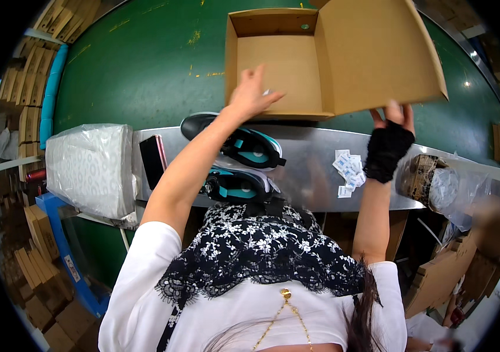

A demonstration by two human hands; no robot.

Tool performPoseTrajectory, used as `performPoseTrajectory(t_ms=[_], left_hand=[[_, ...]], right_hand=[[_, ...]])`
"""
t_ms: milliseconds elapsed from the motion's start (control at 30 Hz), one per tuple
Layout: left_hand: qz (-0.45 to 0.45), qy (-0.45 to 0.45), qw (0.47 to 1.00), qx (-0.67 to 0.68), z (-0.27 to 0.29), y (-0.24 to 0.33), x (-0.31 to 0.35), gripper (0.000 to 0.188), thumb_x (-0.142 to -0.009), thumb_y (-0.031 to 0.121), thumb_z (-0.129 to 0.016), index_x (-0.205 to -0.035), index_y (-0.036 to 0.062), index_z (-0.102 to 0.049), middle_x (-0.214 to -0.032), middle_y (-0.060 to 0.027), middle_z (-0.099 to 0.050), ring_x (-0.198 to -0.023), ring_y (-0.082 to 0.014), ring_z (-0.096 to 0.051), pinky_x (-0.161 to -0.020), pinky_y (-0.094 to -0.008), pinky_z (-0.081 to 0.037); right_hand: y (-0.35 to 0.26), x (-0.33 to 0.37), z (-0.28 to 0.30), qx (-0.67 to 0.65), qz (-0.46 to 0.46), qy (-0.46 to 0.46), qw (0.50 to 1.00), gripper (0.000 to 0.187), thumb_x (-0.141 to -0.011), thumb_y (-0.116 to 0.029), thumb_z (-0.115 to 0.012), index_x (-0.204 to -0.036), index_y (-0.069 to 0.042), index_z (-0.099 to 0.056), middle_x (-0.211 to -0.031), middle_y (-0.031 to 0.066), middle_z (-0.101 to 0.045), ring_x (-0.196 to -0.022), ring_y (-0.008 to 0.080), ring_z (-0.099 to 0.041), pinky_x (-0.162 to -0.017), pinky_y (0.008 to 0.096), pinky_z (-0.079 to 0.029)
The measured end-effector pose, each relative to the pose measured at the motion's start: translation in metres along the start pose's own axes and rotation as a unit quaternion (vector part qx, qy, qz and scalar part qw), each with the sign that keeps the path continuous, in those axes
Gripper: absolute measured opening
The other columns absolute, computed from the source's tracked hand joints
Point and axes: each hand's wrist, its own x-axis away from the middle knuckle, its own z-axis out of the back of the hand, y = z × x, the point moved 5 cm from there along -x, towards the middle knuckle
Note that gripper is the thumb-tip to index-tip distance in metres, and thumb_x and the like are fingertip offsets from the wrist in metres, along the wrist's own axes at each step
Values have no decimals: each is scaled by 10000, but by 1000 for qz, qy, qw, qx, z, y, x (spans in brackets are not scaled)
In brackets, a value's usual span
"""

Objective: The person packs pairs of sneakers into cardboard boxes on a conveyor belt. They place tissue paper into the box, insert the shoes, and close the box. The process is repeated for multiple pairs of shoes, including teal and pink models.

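Note:
An open brown cardboard shoebox (279,64) lies ahead of me, its lid (379,53) tipped back to the right. Over the box's near left part is my left hand (253,97), fingers spread; a small white bit (266,92) shows between thumb and fingers, too small to name. My right hand (389,138), in a black fingerless glove, grips the lid's near edge with its fingertips. Below my left forearm lie two black-and-teal sneakers (256,154), partly hidden by it. Several small white packets (349,170) lie in a loose pile left of my right wrist.
The box stands on a green tabletop (144,58) behind a metal strip (308,176). At left are a plastic-wrapped stack of patterned paper (92,170) and a phone (154,159). A small carton with clear plastic (429,182) sits at right. Stacked cardboard boxes (30,82) line the far left.

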Motion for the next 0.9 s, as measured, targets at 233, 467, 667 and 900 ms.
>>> performPoseTrajectory(t_ms=[233,467,667,900], left_hand=[[-144,3,988,62,36,-66,15,337,-770,213,-616,-1000,-22,-542,-984,-170,-549,-782,-255,-580,-703,-312,-475],[26,233,964,125,134,-180,75,234,-820,181,-562,-958,-5,-588,-851,-108,-608,-740,-152,-570,-666,-258,-455],[201,291,923,-152,236,-436,235,298,-851,136,-444,-1105,-9,-502,-1057,-184,-542,-935,-302,-527,-820,-371,-421],[430,96,870,-222,261,-428,326,502,-818,393,-512,-1068,-42,-494,-1032,-227,-513,-954,-335,-487,-831,-381,-383]], right_hand=[[117,52,111,-67,-403,141,902,296,-792,-257,-556,-1004,-69,-469,-988,155,-540,-974,320,-518,-662,435,-467],[153,146,33,405,-37,-171,897,264,-759,-185,-600,-972,-45,-531,-858,105,-586,-699,197,-585,-623,303,-469],[143,164,13,577,200,-95,786,198,-685,-95,-558,-882,-109,-545,-860,80,-515,-696,274,-549,-613,363,-459],[142,168,17,597,252,-36,761,154,-684,-81,-546,-835,-104,-528,-790,80,-500,-670,276,-538,-577,372,-452]])
